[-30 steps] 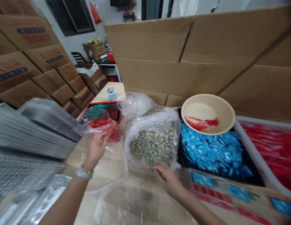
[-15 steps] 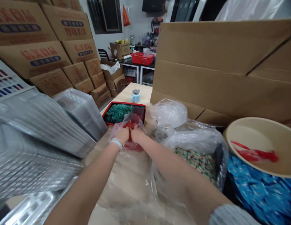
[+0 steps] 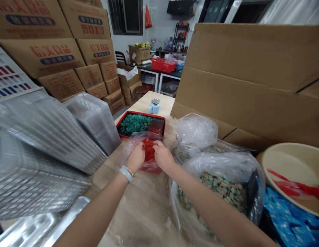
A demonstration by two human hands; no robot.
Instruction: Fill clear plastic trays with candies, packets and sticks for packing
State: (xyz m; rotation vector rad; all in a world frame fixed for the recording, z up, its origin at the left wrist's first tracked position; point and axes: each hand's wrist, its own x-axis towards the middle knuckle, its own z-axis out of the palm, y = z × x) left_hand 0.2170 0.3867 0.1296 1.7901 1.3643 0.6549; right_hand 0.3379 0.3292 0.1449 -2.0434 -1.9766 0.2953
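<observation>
A clear plastic bag (image 3: pixel 127 145) of shiny red pieces (image 3: pixel 149 151) lies on the table against the near edge of a red-rimmed black tray (image 3: pixel 122 135). My left hand (image 3: pixel 137 157), with bands on its wrist, is closed at the left side of the red pieces, fingertips curled into them. Opposite it, my right hand (image 3: pixel 163 156) pinches the red pieces from the right. Whether the fingers also grip the bag's film is unclear. Inside the tray are green shiny pieces (image 3: pixel 136 122) and, at its right, a dark box (image 3: pixel 156 125) with some red pieces.
Behind the tray stands a light-blue mug (image 3: pixel 154 106). Stacked clear plastic trays (image 3: pixel 95 120) line the left side. To the right are a bag of small green-and-tan packets (image 3: pixel 223 188), a cream basin (image 3: pixel 280 154) with red items, blue packets (image 3: pixel 290 219) and a tall cardboard panel (image 3: pixel 241 75).
My hands have moved apart, and more of the red pieces shows between them. The view has shifted slightly, so the surroundings sit farther right.
</observation>
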